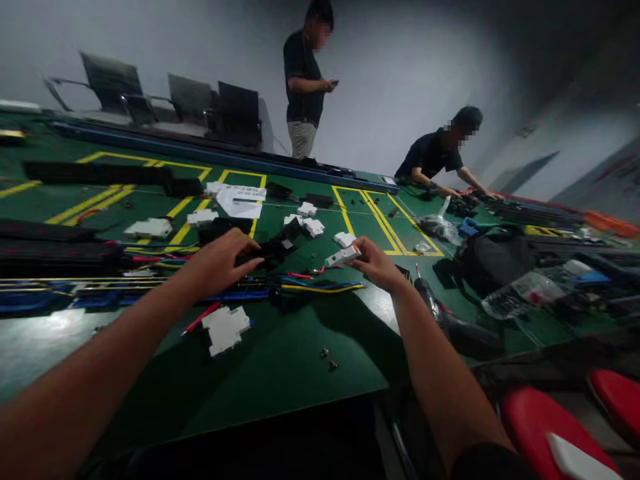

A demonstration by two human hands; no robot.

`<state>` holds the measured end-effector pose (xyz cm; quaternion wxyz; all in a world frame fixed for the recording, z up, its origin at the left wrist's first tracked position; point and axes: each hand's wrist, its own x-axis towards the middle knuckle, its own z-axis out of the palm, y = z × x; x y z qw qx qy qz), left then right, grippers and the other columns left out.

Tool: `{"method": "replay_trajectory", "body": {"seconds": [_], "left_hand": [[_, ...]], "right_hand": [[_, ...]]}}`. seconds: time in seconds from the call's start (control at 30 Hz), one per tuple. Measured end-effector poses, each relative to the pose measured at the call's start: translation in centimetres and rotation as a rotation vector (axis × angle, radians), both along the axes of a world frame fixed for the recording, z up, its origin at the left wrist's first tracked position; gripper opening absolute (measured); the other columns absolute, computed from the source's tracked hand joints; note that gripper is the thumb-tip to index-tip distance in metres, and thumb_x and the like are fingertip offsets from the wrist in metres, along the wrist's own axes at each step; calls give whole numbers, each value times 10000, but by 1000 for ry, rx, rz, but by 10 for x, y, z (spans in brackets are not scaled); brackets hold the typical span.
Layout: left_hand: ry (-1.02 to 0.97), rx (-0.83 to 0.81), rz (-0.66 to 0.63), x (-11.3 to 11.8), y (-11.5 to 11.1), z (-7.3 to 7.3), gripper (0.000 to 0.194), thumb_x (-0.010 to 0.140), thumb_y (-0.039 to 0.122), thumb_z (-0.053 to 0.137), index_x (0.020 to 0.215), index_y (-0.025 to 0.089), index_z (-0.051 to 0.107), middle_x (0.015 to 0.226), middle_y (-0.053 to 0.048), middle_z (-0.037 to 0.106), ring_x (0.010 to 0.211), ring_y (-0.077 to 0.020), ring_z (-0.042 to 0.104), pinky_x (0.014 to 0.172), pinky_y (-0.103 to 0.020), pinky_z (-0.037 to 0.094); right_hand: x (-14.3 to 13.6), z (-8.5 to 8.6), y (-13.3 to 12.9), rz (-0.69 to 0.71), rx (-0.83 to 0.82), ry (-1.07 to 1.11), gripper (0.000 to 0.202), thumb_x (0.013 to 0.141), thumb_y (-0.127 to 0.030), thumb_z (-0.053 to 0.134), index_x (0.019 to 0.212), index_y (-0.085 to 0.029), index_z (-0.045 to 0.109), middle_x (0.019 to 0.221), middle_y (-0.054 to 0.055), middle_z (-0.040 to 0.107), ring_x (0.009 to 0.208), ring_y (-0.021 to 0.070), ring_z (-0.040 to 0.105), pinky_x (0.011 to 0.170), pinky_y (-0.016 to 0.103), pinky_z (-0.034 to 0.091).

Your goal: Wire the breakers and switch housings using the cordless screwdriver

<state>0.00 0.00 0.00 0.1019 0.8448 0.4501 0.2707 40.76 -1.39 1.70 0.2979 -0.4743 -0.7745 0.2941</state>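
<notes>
My right hand (376, 265) pinches a small white circuit breaker (343, 256) with an orange mark near its end. A red wire (321, 270) runs to the breaker's left end. My left hand (227, 261) is closed around a black plastic part (280, 248), its thumb and forefinger curled at the part's left end. Just below lies a long blue-and-black strip (250, 292), with a blue and a yellow wire (330, 287) coming out of its right end. Nearer to me, a larger white breaker block (226, 329) rests flat on the green table beside a red wire.
Several white breakers (311, 227) lie beyond my hands near a paper sheet (241, 201). Loose screws (330, 360) sit near the front edge. A power screwdriver (429, 299) and plastic-wrapped items (525, 293) are at right. Two people (305, 87) are across the table, one handling parts.
</notes>
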Motion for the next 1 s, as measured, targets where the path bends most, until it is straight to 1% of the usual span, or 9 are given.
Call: {"method": "replay_trajectory", "body": {"seconds": [0.1,0.17,0.23,0.3,0.4,0.5,0.73,0.9,1.0], "left_hand": [[107,-113,-175,50,-4,9,333,1043,480,484,1124,227,683,1106,-93,697,1022,-264,653,929,-408,516],[232,-149,-237,77,-4,10,297,1030,437,499,1092,228,700,1094,-104,704,1025,-277,653,927,-414,508],[327,-180,-246,95,-1,8,283,1014,429,524,1054,226,717,1074,-117,704,982,-283,652,888,-415,502],[339,-234,-256,104,3,4,299,1016,441,518,1027,227,725,1054,-116,707,933,-272,650,847,-403,495],[250,-331,-277,106,10,-4,320,1020,435,495,1012,217,729,1039,-105,718,915,-246,649,817,-372,488],[146,-390,-244,103,13,-13,298,1002,406,512,995,201,728,1003,-94,732,879,-219,650,768,-345,475],[62,-341,-173,103,10,-21,258,973,392,562,942,197,728,968,-85,743,840,-203,640,720,-341,443],[65,-309,-128,103,8,-21,221,961,359,589,957,190,731,976,-91,744,828,-204,636,705,-347,430],[68,-297,-127,102,6,-20,222,964,366,593,936,190,727,952,-89,742,814,-209,636,684,-347,420]], "right_hand": [[14,-7,1,-59,5,-16,254,888,-273,652,1100,-239,516,1022,40,677,939,203,667,830,341,532],[19,-10,1,-76,5,-49,248,854,-220,672,1081,-236,574,985,38,685,897,207,652,813,349,506],[20,-13,1,-73,6,-91,261,829,-180,682,1075,-240,620,972,35,693,882,210,638,812,357,483],[17,-16,1,-66,7,-122,274,824,-169,685,1084,-243,638,989,40,700,887,214,634,815,361,472],[9,-20,2,-45,-11,-145,263,840,-203,694,1094,-237,636,1030,50,714,922,220,650,830,361,486],[0,-24,3,-14,-38,-156,257,860,-253,703,1108,-234,639,1068,49,725,961,219,666,854,355,506],[-14,-25,2,-17,-47,-167,254,872,-317,739,1098,-241,651,1034,36,720,934,213,661,838,359,508],[-13,-34,7,-35,-73,-123,298,868,-398,752,1090,-238,633,1023,46,722,912,231,673,816,392,543],[-13,-40,9,-21,-92,-71,342,865,-450,746,1098,-239,609,1044,48,729,941,232,693,847,404,576]]}}
